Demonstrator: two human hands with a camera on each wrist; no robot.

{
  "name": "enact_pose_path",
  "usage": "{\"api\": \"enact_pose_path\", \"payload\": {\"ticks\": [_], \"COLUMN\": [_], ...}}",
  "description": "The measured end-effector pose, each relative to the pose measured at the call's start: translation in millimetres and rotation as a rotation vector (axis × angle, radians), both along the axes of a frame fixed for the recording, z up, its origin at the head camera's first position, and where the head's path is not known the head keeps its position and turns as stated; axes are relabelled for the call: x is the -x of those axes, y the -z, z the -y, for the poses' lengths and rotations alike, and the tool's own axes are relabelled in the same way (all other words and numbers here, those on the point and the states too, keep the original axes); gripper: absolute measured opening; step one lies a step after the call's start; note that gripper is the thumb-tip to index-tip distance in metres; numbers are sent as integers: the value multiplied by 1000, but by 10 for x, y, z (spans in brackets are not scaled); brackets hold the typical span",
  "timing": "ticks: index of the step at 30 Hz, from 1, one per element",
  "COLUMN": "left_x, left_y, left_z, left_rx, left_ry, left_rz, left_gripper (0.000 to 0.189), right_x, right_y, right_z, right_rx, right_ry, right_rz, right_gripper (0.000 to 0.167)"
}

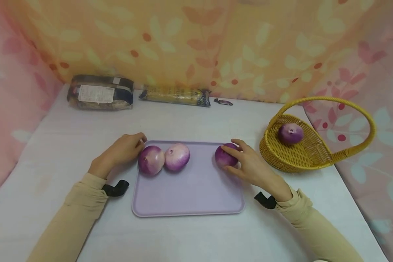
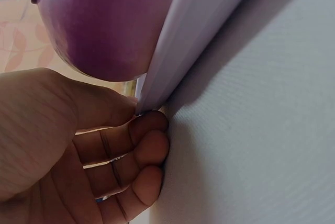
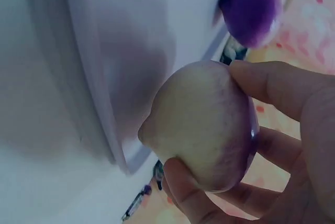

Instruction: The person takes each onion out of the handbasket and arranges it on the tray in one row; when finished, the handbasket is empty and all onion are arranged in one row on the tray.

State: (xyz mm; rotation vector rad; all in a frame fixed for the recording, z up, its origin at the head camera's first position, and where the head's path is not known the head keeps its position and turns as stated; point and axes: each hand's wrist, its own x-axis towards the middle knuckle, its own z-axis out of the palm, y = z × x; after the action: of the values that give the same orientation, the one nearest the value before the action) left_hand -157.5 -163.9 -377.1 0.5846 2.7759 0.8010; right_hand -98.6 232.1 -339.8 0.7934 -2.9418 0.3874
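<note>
A lilac tray point(image 1: 188, 194) lies on the table. At its far left corner my left hand point(image 1: 126, 147) pinches the rim, thumb above and fingertips below, as the left wrist view shows. Close to that thumb sits a purple-and-white onion point(image 1: 151, 160), touching a paler onion point(image 1: 177, 157) on its right. Over the tray's right end, my right hand point(image 1: 252, 163) grips another onion point(image 1: 225, 155) between thumb and fingers. In the right wrist view this onion point(image 3: 201, 122) shows a pale underside with a pointed tip, apart from the tray surface.
Right of the tray stands a yellow wicker basket point(image 1: 281, 160) with a tall handle and one onion point(image 1: 290, 133) inside. Along the back lie a dark labelled package point(image 1: 99, 92), a long yellow packet point(image 1: 173, 95) and a small wrapped candy point(image 1: 223, 102). Patterned cloth surrounds the table.
</note>
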Motion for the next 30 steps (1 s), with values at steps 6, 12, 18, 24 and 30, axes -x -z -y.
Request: {"api": "enact_pose_path", "payload": {"ticks": [6, 12, 18, 24, 30], "left_x": [15, 16, 15, 15, 10], "left_y": [9, 23, 25, 31, 29], "left_z": [-3, 10, 12, 14, 13], "left_rx": [-1, 10, 5, 3, 4], "left_ry": [3, -5, -6, -7, -5], "left_rz": [-19, -9, -6, 3, -3], "left_gripper": [25, 25, 25, 25, 25], "right_x": [41, 89, 105, 110, 114], "right_y": [64, 108, 145, 167, 182], "right_z": [189, 365, 514, 599, 631], "right_rx": [-26, 23, 32, 41, 46], "right_ry": [-40, -54, -87, -112, -123], "right_rz": [-22, -6, -4, -8, -12], "right_gripper": [62, 68, 72, 74, 72]}}
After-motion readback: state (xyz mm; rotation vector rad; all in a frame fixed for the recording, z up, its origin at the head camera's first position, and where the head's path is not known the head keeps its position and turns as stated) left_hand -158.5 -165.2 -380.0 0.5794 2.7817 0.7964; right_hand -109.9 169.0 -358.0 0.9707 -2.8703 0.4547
